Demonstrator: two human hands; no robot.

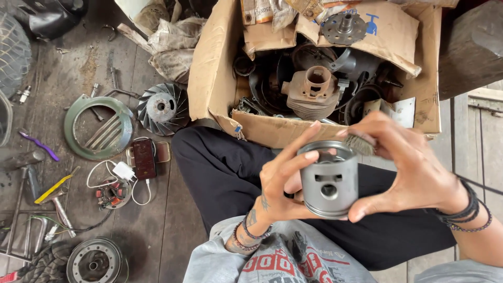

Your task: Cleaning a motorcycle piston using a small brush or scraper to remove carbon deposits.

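While both hands clamp the piston (329, 182) above the person's lap, left hand (280, 183) pinching its near side and right hand (414, 167) also gripping a small brush (360, 143) at the rim, cleaning looks partly done. Its grey metal skirt shows bare and fairly clean, with a round pin hole and slots; dull patches remain. A cardboard box (209, 78) of engine parts sits beyond on the plank floor (157, 220).
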